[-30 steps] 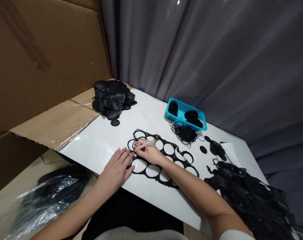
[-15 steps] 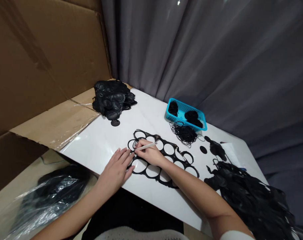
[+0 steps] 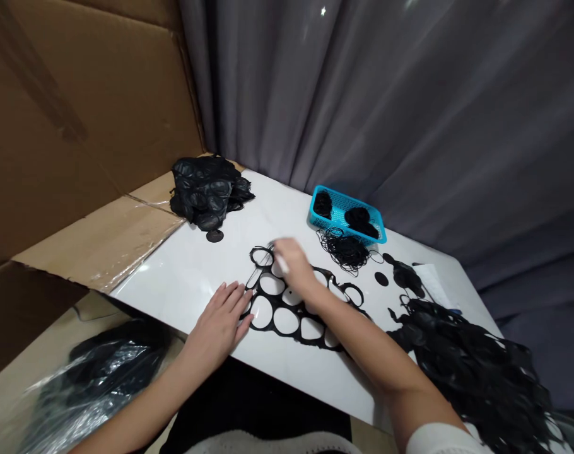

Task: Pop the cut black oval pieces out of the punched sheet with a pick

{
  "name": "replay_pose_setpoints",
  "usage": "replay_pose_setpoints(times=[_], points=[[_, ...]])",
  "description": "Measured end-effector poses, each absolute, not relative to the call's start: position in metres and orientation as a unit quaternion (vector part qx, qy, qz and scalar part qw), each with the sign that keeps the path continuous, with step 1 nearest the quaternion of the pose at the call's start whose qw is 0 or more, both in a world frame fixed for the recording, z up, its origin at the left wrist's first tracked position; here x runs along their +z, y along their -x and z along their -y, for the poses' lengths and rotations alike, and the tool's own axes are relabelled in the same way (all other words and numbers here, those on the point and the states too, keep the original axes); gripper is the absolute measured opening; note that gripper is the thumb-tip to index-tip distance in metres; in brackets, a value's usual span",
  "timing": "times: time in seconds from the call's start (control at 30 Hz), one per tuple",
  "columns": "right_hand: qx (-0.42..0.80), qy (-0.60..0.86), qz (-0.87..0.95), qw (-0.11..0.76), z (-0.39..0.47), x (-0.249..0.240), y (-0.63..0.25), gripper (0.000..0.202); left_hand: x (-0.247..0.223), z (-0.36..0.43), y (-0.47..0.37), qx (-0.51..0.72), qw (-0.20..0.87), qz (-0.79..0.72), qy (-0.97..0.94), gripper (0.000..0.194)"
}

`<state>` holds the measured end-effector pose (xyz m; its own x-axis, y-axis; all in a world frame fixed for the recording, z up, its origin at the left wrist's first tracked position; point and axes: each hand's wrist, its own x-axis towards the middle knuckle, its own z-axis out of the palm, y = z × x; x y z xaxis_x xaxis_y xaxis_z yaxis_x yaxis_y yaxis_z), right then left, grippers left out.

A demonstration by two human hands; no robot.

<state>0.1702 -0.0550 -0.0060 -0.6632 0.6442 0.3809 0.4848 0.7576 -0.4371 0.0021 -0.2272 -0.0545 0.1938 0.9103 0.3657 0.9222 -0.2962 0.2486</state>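
A thin black sheet full of round holes (image 3: 287,321) lies on the white table. My left hand (image 3: 223,318) rests flat at the sheet's left end, fingers spread, the tips on its edge. My right hand (image 3: 294,265), blurred by motion, is closed over the sheet's far part. A slim white pen-like tool (image 3: 281,262) shows in its fingers; its tip is too smeared to make out. From there a thin black loop (image 3: 258,272) stretches taut down to the sheet's left end, near my left fingertips.
A blue basket (image 3: 347,214) holds black bundles, with tangled black rings (image 3: 344,251) before it. Crumpled black pieces (image 3: 209,192) are heaped back left, and black scraps (image 3: 476,372) at right. Small black discs (image 3: 381,279) lie about. A cardboard box (image 3: 93,113) stands left.
My right hand has moved away from my left hand, up and to the right, and a thin loop is now drawn out behind it. My left hand stays in place.
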Motion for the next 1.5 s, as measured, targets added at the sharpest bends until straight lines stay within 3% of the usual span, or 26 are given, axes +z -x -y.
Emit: replay_pose_setpoints(times=[0.1,0.2,0.3,0.4,0.5,0.77,0.83,0.93,1.0,1.17,1.5], points=[[0.112,0.460,0.795,0.379,0.011,0.020,-0.198,0.016,-0.050,0.226,0.000,-0.243,-0.030,0.596,0.765,0.044],[0.194,0.489,0.732,0.433,0.002,0.036,-0.232,0.021,-0.033,0.218,0.014,-0.274,-0.143,0.593,0.744,0.042],[0.396,0.476,0.679,0.395,0.025,0.038,-0.259,0.028,-0.003,0.201,0.041,-0.336,-0.290,0.612,0.654,0.042],[0.554,0.461,0.609,0.332,0.056,0.036,-0.275,0.037,0.025,0.179,0.065,-0.417,-0.277,0.660,0.560,0.047],[0.640,0.441,0.564,0.280,0.080,0.038,-0.279,0.041,0.042,0.159,0.066,-0.456,-0.330,0.625,0.541,0.050],[0.754,0.319,0.514,0.254,0.100,0.057,-0.261,0.045,0.044,0.126,-0.030,-0.303,-0.634,0.330,0.630,0.086],[0.762,0.303,0.501,0.276,0.100,0.064,-0.265,0.044,0.046,0.120,-0.049,-0.293,-0.660,0.307,0.620,0.072],[0.775,0.281,0.475,0.308,0.101,0.073,-0.280,0.039,0.054,0.113,-0.065,-0.294,-0.661,0.336,0.603,0.035],[0.779,0.273,0.451,0.338,0.103,0.076,-0.292,0.036,0.061,0.111,-0.069,-0.325,-0.682,0.346,0.556,0.024],[0.757,0.266,0.413,0.432,0.111,0.079,-0.315,0.030,0.074,0.108,-0.077,-0.370,-0.773,0.300,0.419,0.021],[0.705,0.234,0.468,0.478,0.124,0.089,-0.332,0.024,0.081,0.104,-0.090,-0.353,-0.822,0.270,0.356,0.013]])
